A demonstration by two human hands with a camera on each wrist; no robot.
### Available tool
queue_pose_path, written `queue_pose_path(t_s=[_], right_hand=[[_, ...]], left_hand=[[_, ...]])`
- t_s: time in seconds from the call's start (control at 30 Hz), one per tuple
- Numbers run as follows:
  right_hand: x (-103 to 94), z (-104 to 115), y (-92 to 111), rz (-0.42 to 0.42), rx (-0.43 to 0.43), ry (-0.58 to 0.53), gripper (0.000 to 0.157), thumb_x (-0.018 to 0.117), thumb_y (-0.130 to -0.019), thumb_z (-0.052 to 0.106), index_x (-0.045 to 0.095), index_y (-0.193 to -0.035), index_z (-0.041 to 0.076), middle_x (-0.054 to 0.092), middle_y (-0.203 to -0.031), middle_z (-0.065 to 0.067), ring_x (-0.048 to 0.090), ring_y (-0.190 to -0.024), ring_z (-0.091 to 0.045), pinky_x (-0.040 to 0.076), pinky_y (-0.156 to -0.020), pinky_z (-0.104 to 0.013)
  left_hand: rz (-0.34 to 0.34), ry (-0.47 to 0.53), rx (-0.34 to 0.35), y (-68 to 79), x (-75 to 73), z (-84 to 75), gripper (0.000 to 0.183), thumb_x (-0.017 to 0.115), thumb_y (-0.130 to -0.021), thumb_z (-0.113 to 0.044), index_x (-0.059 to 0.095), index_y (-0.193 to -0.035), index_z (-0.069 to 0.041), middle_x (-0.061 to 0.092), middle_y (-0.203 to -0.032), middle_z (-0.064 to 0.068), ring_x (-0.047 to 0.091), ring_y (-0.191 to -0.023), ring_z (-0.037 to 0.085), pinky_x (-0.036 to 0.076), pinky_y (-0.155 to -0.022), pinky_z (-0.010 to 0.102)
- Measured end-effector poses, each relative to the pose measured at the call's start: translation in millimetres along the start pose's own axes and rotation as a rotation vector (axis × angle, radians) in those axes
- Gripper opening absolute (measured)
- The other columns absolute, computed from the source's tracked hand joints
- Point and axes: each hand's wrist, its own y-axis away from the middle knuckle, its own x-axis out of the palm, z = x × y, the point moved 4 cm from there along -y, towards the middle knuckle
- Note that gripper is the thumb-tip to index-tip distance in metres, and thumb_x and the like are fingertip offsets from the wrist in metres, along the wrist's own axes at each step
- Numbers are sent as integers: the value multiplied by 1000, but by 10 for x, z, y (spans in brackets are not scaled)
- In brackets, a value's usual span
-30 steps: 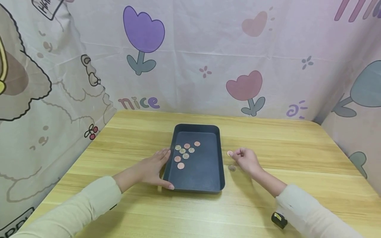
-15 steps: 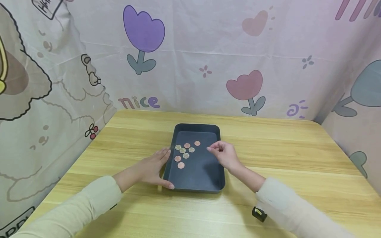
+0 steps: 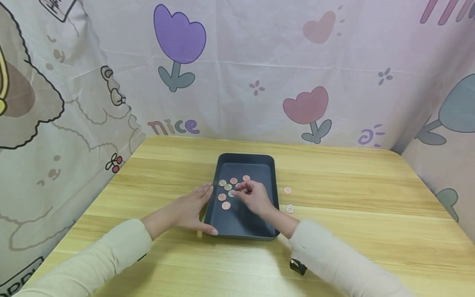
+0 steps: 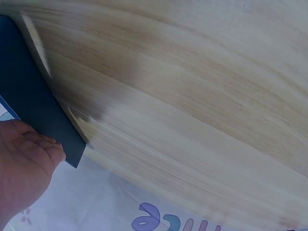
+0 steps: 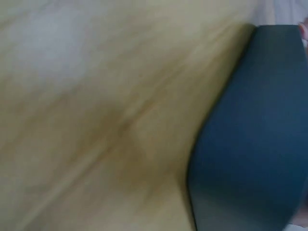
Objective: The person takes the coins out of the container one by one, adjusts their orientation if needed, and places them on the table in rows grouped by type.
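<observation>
Coins (image 3: 289, 208) beside tray (image 3: 230, 223) — cloth (image 3: 237, 45) behind

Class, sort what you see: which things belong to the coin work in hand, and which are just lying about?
Belong:
dark tray
coins inside it
left hand, against the tray's left side
right hand, fingertips near those coins
copper coin and paler coin, right of the tray

Just there:
black object at the right sleeve, apparently worn
patterned backdrop

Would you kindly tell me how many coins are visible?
10: 8 coins in the tray; a far coin and a near coin on the table to its right. The right hand may hide more.
</observation>
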Motion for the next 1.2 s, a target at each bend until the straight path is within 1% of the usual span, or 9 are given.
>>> queue_pose_path(t_s=[0.1, 0.23, 0.3, 0.4, 0.67, 0.83, 1.07, 1.13, 1.2], right_hand=[[116, -38, 11, 60, -28, 62, 14, 70, -80, 5, 67, -88, -5, 59, -63, -11, 45, -53, -4, 37, -49, -15], [245, -102, 36, 144, -3, 153, 17, 70, -81, 10, 68, -91, -3, 54, -57, -3, 44, -48, -4, 37, -46, -16], [293, -112, 43, 172, 16, 168, 17, 70, -81, 11, 67, -92, -2, 51, -57, 0, 44, -47, -4, 37, -46, -16], [339, -102, 36, 176, 22, 180, 14, 70, -81, 10, 67, -89, -1, 50, -59, 1, 44, -50, -5, 36, -47, -16], [365, -111, 7, 131, 21, 269, 10, 71, -78, 4, 66, -85, -2, 51, -59, -1, 43, -54, -5, 34, -49, -15], [362, -78, 6, 154, 17, 314, 9, 71, -79, 4, 65, -83, -1, 50, -59, -1, 43, -53, -6, 35, -48, -16], [387, -51, 28, 218, 31, 430, 9, 69, -81, 7, 62, -83, 2, 50, -61, 0, 44, -55, -8, 36, -49, -17], [389, -56, 31, 220, 35, 438, 10, 69, -81, 8, 61, -82, 3, 48, -60, 1, 44, -54, -8, 35, -49, -17], [380, -67, 35, 208, 53, 406, 12, 71, -80, 7, 60, -80, 3, 48, -59, 1, 44, -53, -8, 35, -49, -18]], left_hand=[[-1, -8, 5, -1, -1, 1, 123, 63, -64, -74, 18, -145, 6, 16, -153, 23, 19, -141, 39, 28, -112, 48], [0, -2, 12, -3, 1, 0, 123, 63, -64, -75, 18, -145, 6, 15, -153, 24, 19, -141, 39, 26, -113, 48], [1, -1, 12, -2, 2, 2, 123, 63, -64, -75, 18, -145, 7, 15, -153, 25, 18, -141, 39, 25, -113, 48], [0, -1, 8, 0, -2, 4, 122, 63, -65, -74, 18, -145, 6, 15, -153, 24, 19, -141, 39, 27, -112, 48], [-5, -1, 9, -4, -16, -8, 122, 63, -65, -74, 19, -145, 7, 16, -153, 24, 20, -140, 40, 29, -111, 49], [-4, -2, 8, -7, -12, -1, 122, 62, -65, -75, 18, -145, 6, 16, -153, 24, 20, -140, 39, 28, -112, 48], [1, 5, 9, -4, 0, 7, 122, 63, -65, -74, 19, -145, 7, 16, -153, 25, 19, -141, 40, 29, -111, 49], [3, 10, 5, -1, 7, 10, 122, 63, -65, -74, 19, -145, 6, 16, -153, 24, 19, -141, 40, 30, -111, 49], [4, 12, 3, 2, 13, 15, 122, 63, -65, -74, 18, -145, 6, 15, -153, 24, 19, -141, 40, 30, -110, 50]])
